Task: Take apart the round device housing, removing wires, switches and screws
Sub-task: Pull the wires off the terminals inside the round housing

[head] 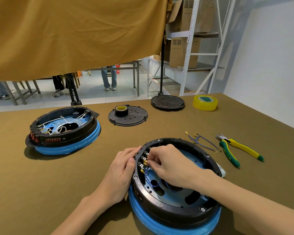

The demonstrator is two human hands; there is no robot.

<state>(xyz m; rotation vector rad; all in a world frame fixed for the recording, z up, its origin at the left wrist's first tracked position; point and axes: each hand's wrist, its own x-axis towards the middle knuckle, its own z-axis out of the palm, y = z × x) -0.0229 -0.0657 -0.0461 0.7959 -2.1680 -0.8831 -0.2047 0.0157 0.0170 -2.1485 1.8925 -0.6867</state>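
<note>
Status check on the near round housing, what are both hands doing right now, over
Left hand braces housing rim from outside. Right hand inside, fingertips at switch terminals; pinch unclear. Blue wires inside. Pliers unused.

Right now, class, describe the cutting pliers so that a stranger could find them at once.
Start at the near round black housing with the blue base under both hands. Look right, past the loose blue wires. The green-and-yellow-handled pliers lie there, the only hand tool.
</note>
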